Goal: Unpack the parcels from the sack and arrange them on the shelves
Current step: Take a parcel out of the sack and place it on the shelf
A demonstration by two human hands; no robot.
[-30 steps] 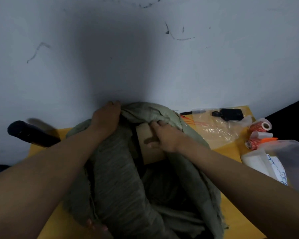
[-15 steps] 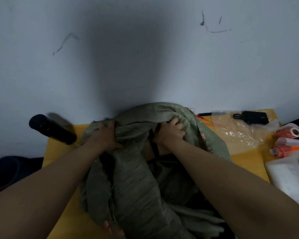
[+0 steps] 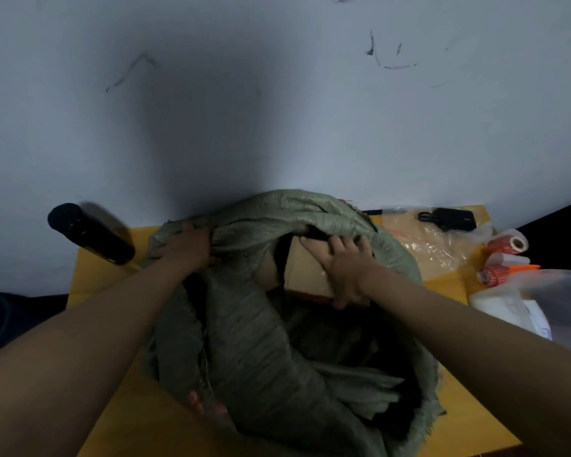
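Two hands, right hand (image 3: 346,270) now gripping re-exposed parcel (image 3: 305,272) — sack (image 3: 261,331) held.

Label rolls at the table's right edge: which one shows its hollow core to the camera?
The farthest roll, nearest the wall; the two rolls in front of it show no such open end.
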